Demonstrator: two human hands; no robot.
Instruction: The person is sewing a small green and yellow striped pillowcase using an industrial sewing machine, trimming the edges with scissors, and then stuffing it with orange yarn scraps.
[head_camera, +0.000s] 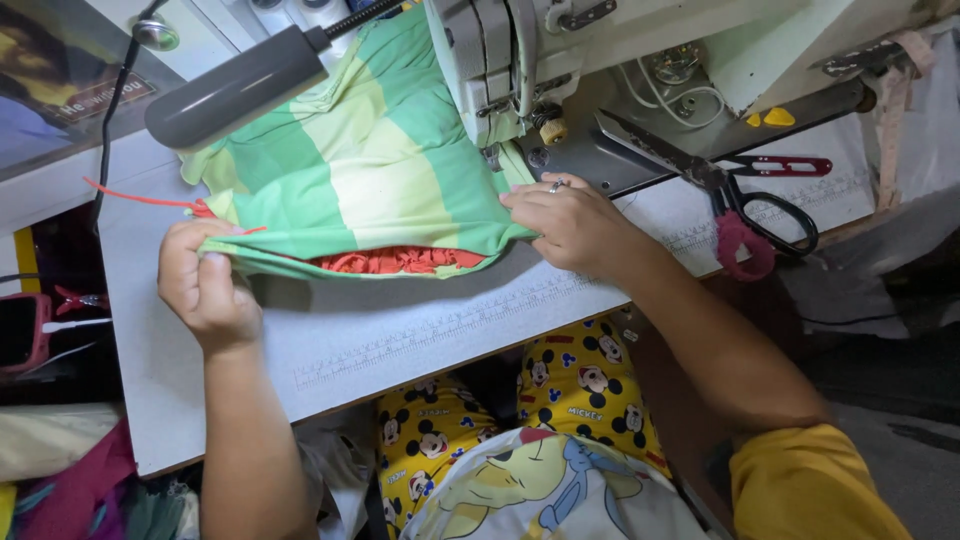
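Observation:
A green and pale yellow striped cloth (370, 160) lies on the sewing table (400, 320), running under the head of the sewing machine (500, 60). An orange ruffled trim (395, 261) shows along its near edge. My left hand (205, 285) pinches the cloth's left near corner, where a red thread trails off. My right hand (572, 222), a ring on one finger, rests flat on the cloth's right edge just in front of the needle area.
Black-handled scissors (730, 190) with a pink wrapped loop lie right of the machine. A grey lamp head (235, 90) hangs over the cloth's far left. A phone in a pink case (25, 330) and piled fabric (70, 470) sit at the left.

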